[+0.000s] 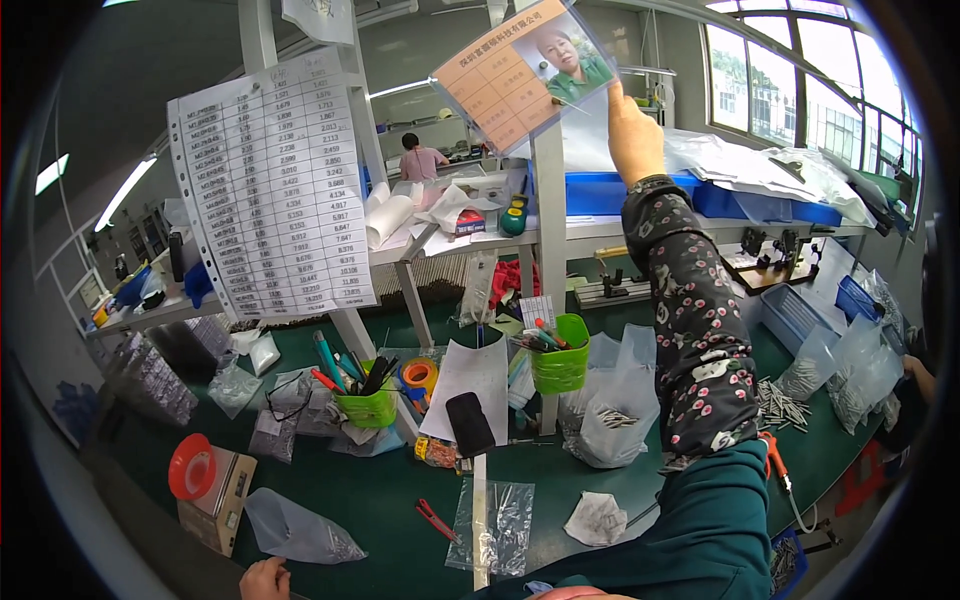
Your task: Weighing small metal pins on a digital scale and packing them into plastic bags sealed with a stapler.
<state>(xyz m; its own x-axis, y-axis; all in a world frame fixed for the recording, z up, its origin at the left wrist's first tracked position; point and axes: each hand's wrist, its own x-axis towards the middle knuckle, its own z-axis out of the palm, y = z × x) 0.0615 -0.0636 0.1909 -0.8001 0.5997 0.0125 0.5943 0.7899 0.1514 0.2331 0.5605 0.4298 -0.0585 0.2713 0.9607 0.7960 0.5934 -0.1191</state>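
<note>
My right hand is raised high on a stretched arm in a flowered sleeve cover. Its fingertips meet the right edge of a laminated card, orange with a photo, tilted in front of a white post. The index finger lies along the card's edge, and the other fingers are curled. Low at the left, my left hand is by the table's near edge, largely cut off by the picture's rim. A clear bag with small metal parts lies just beyond it, next to a scale bearing a red bowl.
A printed chart hangs at the left. Green pen holders, a black phone and a red cutter are on the green table. Bags of metal pins stand near the middle and right. A person sits far back.
</note>
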